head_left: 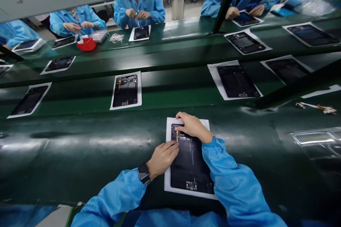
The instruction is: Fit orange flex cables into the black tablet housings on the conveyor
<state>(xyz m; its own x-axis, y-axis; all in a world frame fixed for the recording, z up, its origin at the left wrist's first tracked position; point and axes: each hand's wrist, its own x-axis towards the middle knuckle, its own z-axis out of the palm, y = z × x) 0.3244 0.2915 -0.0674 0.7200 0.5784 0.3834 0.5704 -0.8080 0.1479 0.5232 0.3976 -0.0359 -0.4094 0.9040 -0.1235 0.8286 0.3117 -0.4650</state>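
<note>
A black tablet housing lies on a white sheet in front of me, with its inside facing up. A thin orange flex cable runs along its upper left part. My left hand has its fingers together, with the tips at the cable's lower end. My right hand curls over the housing's top edge, its thumb inside near the cable's upper end and its index finger beyond the edge. What lies right under the fingertips is hidden.
More tablet housings on white sheets lie along the green line. Loose flex cables lie at the right. A dark slanted post crosses there. Across the line, several people in blue smocks work by a red bin.
</note>
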